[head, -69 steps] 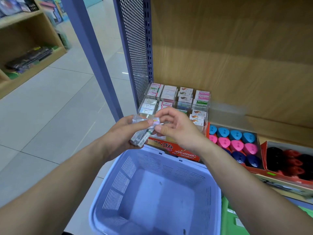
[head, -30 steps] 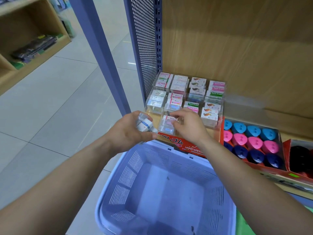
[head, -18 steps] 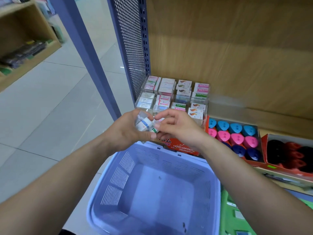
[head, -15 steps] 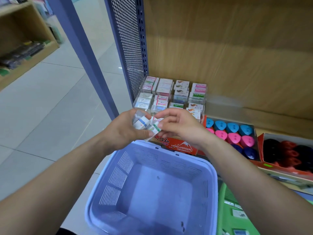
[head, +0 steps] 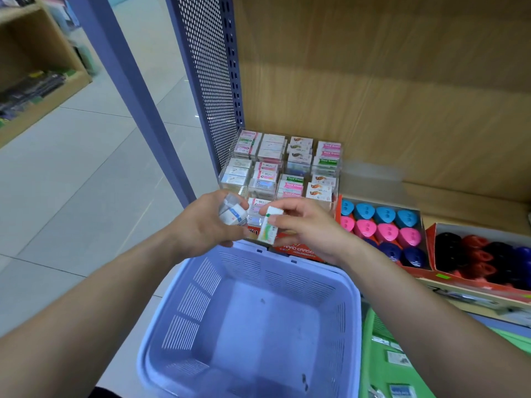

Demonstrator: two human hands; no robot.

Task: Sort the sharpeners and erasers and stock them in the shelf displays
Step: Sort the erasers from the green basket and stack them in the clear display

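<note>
Near done, I judge: basket (head: 195, 300) looks bare, sharpeners (head: 383, 231) fill their trays (head: 431, 245), display (head: 230, 156) mostly full (front row half hidden), right hand (head: 304, 225) pinching one eraser (head: 267, 225) just before it, left hand (head: 207, 222) gripping the few erasers (head: 233, 214) left to place.

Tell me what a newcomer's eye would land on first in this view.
The two hands at centre: the right hand pinches a single white eraser with green print, while the left hand grips a small clutch of erasers beside it. Below them sits the lilac basket, and behind, on the shelf, the clear eraser display with the bright blue and pink sharpeners to its right.
</note>
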